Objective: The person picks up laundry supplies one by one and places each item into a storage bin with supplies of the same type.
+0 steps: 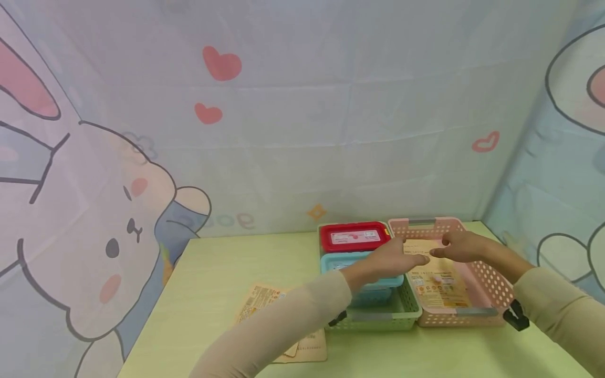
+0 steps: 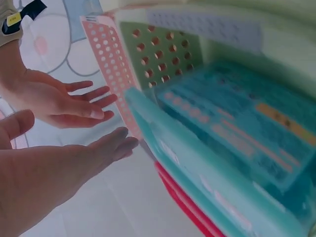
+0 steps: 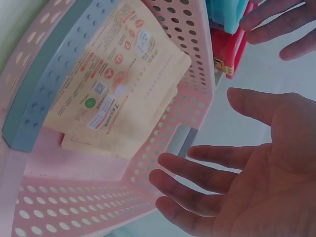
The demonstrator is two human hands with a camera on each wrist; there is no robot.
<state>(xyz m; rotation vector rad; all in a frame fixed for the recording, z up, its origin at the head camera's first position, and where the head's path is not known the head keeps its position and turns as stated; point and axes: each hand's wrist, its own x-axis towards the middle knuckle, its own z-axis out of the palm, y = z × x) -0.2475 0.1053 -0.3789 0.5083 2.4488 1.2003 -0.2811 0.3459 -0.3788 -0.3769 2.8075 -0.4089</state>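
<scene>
Both hands hover over the pink basket (image 1: 501,283), apart from each other and holding nothing. My left hand (image 1: 389,258) is above the border between the two baskets, its fingers extended. My right hand (image 1: 465,245) is over the pink basket's right side; in the right wrist view its fingers (image 3: 197,192) are spread and relaxed. Flat kraft-paper packages (image 1: 437,278) lie in the pink basket, printed side up. In the green basket (image 1: 406,302) beside it sit a box with a light-blue lid (image 1: 335,261) and, behind that, one with a red lid (image 1: 326,239).
More kraft-paper packages (image 1: 260,299) lie on the pale green table (image 1: 212,262) left of the baskets, partly hidden by the left sleeve. A cartoon-printed cloth (image 1: 331,131) hangs behind the table and along its right side.
</scene>
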